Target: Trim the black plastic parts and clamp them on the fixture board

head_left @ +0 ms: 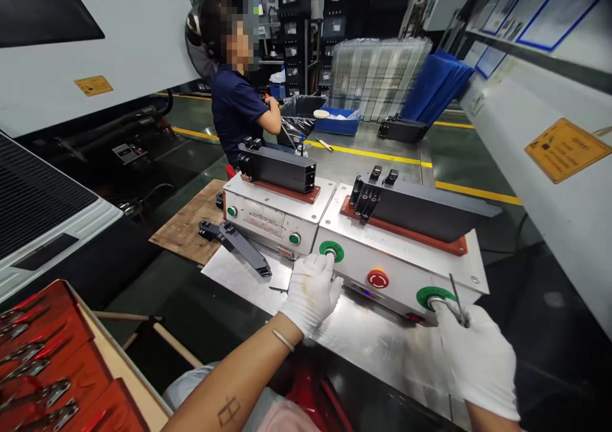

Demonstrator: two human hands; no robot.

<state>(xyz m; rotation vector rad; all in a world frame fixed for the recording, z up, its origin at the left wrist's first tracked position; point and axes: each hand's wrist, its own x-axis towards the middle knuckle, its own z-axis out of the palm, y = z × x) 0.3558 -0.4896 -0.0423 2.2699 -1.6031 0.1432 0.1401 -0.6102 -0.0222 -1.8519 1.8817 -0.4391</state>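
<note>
My left hand (312, 290), in a white glove, has its fingers curled, with fingertips against a metal push button ringed in green (338, 250). No object shows in it. Across the box front, my gloved right hand (478, 349) is closed on a thin metal tool (458, 298) whose tip points upward; its exact kind is unclear. Fingers of that hand touch a second button with a green ring (423, 297). Above both hands, a long black plastic part (421, 210) rests on the red-brown base (406, 233) of the right metal box (354, 244).
The left box (268, 218) bears another black part (280, 167). A red emergency stop (378, 279) sits between the buttons. Loose black parts (246, 247) lie left on the metal plate. Red-handled tools (36, 355) fill a rack lower left. A seated person (239, 104) works beyond.
</note>
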